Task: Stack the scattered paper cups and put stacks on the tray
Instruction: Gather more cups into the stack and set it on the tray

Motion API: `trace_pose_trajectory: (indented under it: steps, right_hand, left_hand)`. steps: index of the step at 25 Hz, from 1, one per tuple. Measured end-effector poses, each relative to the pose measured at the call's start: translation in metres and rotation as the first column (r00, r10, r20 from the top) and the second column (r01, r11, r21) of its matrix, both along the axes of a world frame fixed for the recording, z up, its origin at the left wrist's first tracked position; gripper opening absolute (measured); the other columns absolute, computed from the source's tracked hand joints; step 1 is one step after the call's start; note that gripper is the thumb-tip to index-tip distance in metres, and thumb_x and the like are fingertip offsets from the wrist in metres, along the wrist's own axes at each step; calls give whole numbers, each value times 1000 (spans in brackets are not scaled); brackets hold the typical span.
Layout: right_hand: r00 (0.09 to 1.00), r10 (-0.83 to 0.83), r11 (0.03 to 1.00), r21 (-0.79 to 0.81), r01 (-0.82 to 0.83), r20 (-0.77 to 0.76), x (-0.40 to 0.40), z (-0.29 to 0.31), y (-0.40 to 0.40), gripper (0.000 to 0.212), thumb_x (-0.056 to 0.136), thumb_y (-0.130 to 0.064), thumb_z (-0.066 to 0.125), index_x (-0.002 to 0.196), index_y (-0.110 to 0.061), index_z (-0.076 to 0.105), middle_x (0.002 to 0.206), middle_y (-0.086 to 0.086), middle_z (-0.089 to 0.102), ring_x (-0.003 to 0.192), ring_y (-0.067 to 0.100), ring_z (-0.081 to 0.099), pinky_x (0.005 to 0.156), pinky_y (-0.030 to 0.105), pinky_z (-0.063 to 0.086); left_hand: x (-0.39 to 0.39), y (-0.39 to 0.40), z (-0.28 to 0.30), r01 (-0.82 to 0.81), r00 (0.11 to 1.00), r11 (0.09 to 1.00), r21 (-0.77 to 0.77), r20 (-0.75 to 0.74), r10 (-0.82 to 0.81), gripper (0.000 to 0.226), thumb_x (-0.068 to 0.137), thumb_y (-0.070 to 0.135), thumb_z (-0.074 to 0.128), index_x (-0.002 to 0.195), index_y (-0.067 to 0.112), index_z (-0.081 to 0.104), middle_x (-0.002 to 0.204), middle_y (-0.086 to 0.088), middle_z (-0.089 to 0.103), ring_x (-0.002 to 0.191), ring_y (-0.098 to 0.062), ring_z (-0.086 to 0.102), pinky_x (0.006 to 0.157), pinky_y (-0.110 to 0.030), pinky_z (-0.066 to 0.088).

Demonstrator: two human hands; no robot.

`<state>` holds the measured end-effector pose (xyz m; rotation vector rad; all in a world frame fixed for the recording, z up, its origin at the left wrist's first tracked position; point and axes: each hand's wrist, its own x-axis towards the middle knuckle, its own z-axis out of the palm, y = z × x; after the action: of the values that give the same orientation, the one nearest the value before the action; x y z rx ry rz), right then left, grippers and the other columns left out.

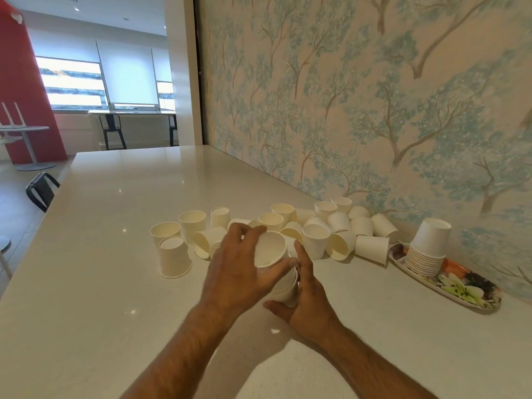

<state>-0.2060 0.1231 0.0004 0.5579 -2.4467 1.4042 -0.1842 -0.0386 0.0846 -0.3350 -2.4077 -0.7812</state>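
I am gripping a white paper cup [270, 249] in my left hand [239, 272], fingers curled over its far rim and thumb along the near side, so its open mouth is tipping up and away from me toward the wall. My right hand [308, 300] is wrapping around a short stack of white paper cups [285, 289], thumb underneath and fingers curled up its right side; the stack is lying tilted, its long axis running from low near me up toward the held cup, which is sitting at its upper end. Both are hovering just above the glossy white countertop [115, 254]. Beyond my hands, the scattered white paper cups [316, 228] are lying in a loose cluster, some upright, some upside down, some on their sides. To the right, by the tree-patterned wallpaper [374, 96], an upside-down stack of white cups [429, 249] is standing on the far end of the oblong flower-printed tray [466, 286].
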Motion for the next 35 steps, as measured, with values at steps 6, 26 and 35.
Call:
trace_pose_trajectory:
  steps: [6,26,35]
  right_hand:
    - [999,24,999,-23,-25,-25,1,4,-5,96,73,-66,68,138,-65,-2,154,-8,30,132,-5,41,101,6,36]
    - [1000,9,1000,20,-9,-18,3,2,-3,107,70,-30,87,139,-57,9,142,-16,34,126,-8,38,99,9,39]
    - [1000,8,1000,25,-8,-12,3,1,-4,108,70,-31,86,139,-58,8,142,-21,33,126,-11,36,97,5,37]
  left_hand:
    - [-5,7,-24,49,990,981,-186,142,-23,103,61,97,21,140,34,41,143,7,33,126,-13,29,106,-39,37]
    - [-79,-133,-81,-674,718,695,250,440,539,83,62,58,80,122,13,44,126,-17,55,117,-42,46,96,-56,35]
    - [-65,-120,-79,-444,896,790,423,202,395,65,68,46,81,115,20,45,112,-6,61,101,-29,59,88,-48,46]
